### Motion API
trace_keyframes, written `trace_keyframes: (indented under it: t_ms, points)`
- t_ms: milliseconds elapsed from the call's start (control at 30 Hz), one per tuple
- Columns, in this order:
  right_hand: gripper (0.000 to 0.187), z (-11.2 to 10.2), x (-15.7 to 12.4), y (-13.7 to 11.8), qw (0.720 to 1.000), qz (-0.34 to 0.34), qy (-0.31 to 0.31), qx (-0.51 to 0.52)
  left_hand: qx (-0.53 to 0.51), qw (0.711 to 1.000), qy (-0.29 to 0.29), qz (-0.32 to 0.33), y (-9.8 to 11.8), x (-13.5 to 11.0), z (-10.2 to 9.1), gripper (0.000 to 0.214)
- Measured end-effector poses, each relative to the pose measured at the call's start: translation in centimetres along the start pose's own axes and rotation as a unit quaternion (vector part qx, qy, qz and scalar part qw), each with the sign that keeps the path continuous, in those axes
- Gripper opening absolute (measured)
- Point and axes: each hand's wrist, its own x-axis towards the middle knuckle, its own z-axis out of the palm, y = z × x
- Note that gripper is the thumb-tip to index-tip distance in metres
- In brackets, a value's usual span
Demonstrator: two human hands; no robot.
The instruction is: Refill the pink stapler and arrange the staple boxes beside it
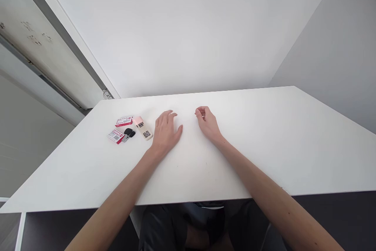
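My left hand [167,131] rests palm down on the white table with its fingers spread and nothing in it. Just left of it lies an oblong cream and pink item [143,128] with black-and-white square codes on it. My right hand [207,121] is on its side over the table, fingers curled in and the thumb pressed against the index finger. Whatever may be inside that pinch is hidden or too small to name. A gap of bare tabletop separates the two hands.
Left of the cream item are a small red-and-white box [123,121], a second red-and-white box [115,136] and a small black and silver object [129,132]. The white table [279,133] meets a white wall [190,31] at the back. Its front edge crosses below my forearms.
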Motion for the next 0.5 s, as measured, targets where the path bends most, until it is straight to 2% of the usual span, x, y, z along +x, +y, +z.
trace_keyframes:
  t_ms: [33,100,200,367,433,500]
  points:
    - [0.028,0.0,0.0,0.0,1.000,0.000,0.000,-0.001,-0.002,1.000,-0.014,0.013,0.0,0.0,0.1,0.039]
    - [0.028,0.0,0.0,0.0,1.000,0.000,0.000,-0.003,0.017,0.999,-0.027,-0.008,-0.1,0.0,0.3,0.041]
    - [0.028,0.0,0.0,0.0,1.000,0.002,-0.003,-0.007,0.056,0.996,-0.014,-0.072,-0.6,-0.1,0.6,0.057]
    - [0.028,-0.1,-0.1,-0.2,1.000,0.005,-0.008,-0.013,0.061,0.990,0.008,-0.126,-1.3,-0.3,1.1,0.073]
    - [0.027,-0.1,-0.2,-0.2,1.000,0.006,-0.008,-0.016,0.055,0.991,0.002,-0.121,-1.3,-0.2,1.1,0.073]
    - [0.026,-0.1,-0.1,-0.1,1.000,0.003,-0.008,-0.020,0.047,0.995,-0.015,-0.090,-1.1,-0.1,0.9,0.066]
